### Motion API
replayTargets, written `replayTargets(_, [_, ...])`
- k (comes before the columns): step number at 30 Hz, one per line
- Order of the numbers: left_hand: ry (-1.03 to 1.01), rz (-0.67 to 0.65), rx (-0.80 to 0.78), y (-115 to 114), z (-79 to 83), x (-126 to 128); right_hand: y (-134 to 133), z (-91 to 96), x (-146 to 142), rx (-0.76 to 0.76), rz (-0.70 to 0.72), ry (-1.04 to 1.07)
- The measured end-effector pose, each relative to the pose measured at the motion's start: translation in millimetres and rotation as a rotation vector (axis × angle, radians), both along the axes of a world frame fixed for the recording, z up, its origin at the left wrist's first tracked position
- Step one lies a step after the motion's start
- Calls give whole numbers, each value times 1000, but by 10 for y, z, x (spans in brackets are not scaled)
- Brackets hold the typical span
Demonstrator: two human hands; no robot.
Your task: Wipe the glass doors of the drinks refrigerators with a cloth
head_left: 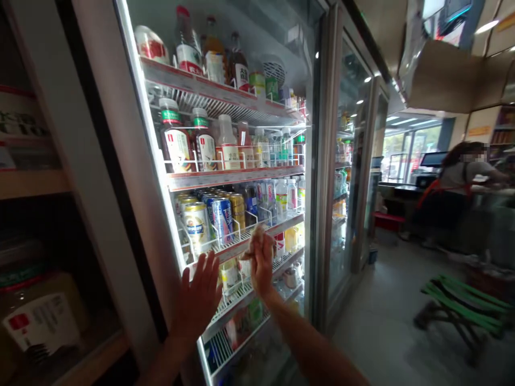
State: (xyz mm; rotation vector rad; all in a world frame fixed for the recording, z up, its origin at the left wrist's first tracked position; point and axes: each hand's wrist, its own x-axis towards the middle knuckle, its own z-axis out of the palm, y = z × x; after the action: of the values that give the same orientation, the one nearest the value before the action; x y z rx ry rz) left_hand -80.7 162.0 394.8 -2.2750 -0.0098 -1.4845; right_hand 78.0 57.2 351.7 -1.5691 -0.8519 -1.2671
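A lit drinks fridge with several shelves stands in front of me. My right hand (262,264) is closed around a crumpled, pale cloth (254,244), held in front of the middle shelf edge (237,247). To its lower left, my left hand (200,292) is raised flat with its fingers stretched out, near the fridge's lit left edge. Nothing shows in that hand. Whether either hand touches glass I cannot tell. Just beyond them are a white and gold can (196,225), a blue can (222,221) and several bottles.
Upper shelves hold large juice bottles (177,142) and others. More glass fridge doors (350,161) continue to the right. A green folding stool (469,303) stands on the grey floor, and a person (454,182) is behind it at a counter. Dark shelving with a large bottle (44,321) is at left.
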Motion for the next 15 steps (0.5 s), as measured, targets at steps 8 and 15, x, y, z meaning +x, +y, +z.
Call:
replayTargets(8, [45,-35,-51,-14,-34,-28,24,-151,-95,109,-59,44])
replayTargets(15, [31,-12,7,32,-99,-23,-9,-69,-80,-133,69,-164])
